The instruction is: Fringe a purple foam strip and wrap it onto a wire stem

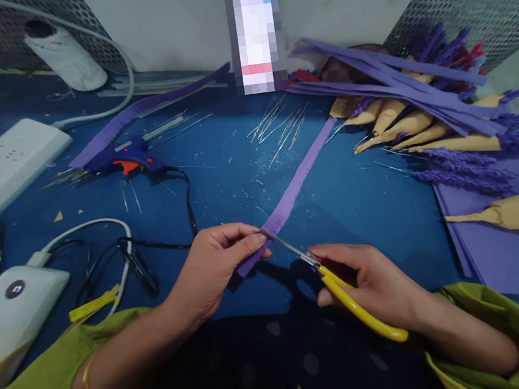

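My left hand (229,256) pinches a narrow purple strip (299,183) with one crinkled or fringed edge, near its close end. From there the strip slants away to the right, up to a tan piece (341,107). My right hand (370,275) is closed round a hand tool with yellow handles (364,314); its kind I cannot make out for certain. Slender metal (288,245) runs from this tool to the strip, meeting it at my left thumb. My right palm and fingers partly hide the second handle.
A blue glue gun (128,157), another purple strip (134,112) and loose wires (273,122) lie on the blue table. Purple strips (398,87) and tan-wrapped lavender stems (404,127) are piled right. Left are a power strip (12,169), power bank (21,309) and cables; a phone (258,35) stands behind.
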Available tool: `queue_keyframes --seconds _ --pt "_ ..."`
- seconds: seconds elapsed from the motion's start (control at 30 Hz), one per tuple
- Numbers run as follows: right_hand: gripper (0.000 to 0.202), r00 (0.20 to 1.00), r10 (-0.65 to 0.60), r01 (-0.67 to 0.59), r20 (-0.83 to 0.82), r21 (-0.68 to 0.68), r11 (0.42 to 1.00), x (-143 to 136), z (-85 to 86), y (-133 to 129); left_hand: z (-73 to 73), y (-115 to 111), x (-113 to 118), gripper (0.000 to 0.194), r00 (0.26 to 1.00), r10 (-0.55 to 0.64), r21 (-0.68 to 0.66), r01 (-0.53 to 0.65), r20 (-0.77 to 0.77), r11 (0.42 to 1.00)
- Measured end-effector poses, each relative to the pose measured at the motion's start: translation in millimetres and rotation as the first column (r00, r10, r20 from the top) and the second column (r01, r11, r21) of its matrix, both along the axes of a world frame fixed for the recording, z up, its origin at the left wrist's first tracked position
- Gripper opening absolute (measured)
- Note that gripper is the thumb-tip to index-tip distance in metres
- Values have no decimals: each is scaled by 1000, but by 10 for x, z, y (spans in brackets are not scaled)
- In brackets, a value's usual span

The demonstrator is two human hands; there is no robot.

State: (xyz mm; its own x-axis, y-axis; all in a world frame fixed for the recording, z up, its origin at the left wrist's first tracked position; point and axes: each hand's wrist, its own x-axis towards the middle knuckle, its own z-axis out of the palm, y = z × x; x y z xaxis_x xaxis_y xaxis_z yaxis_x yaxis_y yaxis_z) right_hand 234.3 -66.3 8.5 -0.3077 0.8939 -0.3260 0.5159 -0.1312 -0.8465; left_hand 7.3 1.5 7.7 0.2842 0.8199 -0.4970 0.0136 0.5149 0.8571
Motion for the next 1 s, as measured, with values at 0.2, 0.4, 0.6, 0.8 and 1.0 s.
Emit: queue_keyframes --seconds 0.2,0.4,0.6,0.8,1.0 --pt "33 995 39 -49 91 108 993 27 -11 0 4 4 5 10 1000 -7 -20 7 14 1000" --pt "31 991 51 -67 120 130 989 31 12 12 -16 17 4 12 999 -31 -35 32 34 999" --pt "33 995 54 -61 86 92 994 41 -9 11 -28 15 1 10 997 -32 -79 37 68 996" --pt "41 986 21 -48 164 160 986 46 -34 3 -15 10 5 9 1000 -23 -27 24 16 999" --pt "45 965 25 -83 263 210 974 32 12 9 -25 -2 -16 11 1000 2 23 -1 -29 1000"
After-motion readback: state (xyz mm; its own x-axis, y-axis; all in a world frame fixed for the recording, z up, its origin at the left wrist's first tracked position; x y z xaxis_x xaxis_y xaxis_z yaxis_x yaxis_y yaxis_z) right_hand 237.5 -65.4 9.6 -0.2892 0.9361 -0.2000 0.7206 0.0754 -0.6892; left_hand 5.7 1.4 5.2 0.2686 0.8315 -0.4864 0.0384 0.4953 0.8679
